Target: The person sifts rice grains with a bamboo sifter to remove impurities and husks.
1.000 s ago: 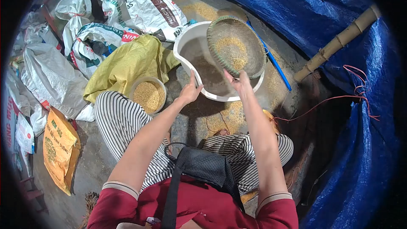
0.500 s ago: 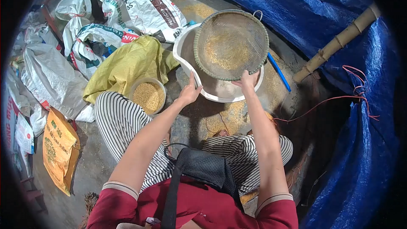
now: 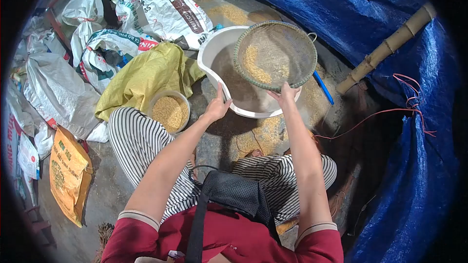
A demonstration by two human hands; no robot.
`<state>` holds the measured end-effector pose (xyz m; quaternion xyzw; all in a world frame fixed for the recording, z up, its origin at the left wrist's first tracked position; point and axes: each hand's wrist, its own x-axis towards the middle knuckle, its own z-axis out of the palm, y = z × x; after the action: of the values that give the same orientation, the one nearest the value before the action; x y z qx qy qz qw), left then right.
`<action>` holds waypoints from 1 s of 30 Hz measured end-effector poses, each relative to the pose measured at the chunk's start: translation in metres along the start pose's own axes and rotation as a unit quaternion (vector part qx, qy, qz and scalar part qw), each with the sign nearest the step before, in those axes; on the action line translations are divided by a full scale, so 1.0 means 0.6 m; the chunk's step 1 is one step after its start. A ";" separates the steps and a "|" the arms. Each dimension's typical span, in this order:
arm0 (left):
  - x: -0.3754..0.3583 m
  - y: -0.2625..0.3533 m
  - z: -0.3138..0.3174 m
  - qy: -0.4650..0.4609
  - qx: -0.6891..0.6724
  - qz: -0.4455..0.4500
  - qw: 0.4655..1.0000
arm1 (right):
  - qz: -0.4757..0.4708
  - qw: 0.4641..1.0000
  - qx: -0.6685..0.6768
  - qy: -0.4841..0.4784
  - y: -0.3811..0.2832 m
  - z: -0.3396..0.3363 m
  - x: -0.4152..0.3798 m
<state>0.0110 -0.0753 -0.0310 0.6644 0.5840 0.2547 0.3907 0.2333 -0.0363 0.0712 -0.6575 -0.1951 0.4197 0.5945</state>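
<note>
My right hand (image 3: 286,95) is closed on the near rim of a round woven sieve (image 3: 287,51), held tilted over the right part of a white basin (image 3: 253,114). Yellow grain (image 3: 254,66) lies in a curved band along the sieve's left side, with a little more near its bottom edge. Against the basin's near left rim, my left hand (image 3: 218,106) is closed, its thumb and fingers on either side of the edge. Fine dusty matter shows on the basin floor, partly hidden by the sieve.
A bowl of grain (image 3: 170,112) stands by my left knee, beside a yellow sack (image 3: 141,80). White sacks (image 3: 61,87) fill the left. Right of the basin lie a blue stick (image 3: 323,88), a bamboo pole (image 3: 387,48) and a blue tarp (image 3: 419,165). Loose grain (image 3: 265,136) covers the floor nearby.
The sieve has shifted right and slightly toward me. Its grain has gone from a patch spread over the middle to a band on the left. My left hand stays on the basin rim.
</note>
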 end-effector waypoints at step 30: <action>-0.002 0.011 -0.009 -0.015 -0.031 -0.002 0.999 | 0.116 0.983 0.032 -0.139 0.022 0.023 -0.037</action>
<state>0.0102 -0.0753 -0.0227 0.6549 0.5706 0.2619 0.4206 0.2067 -0.0472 0.0667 -0.5916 -0.1846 0.5790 0.5297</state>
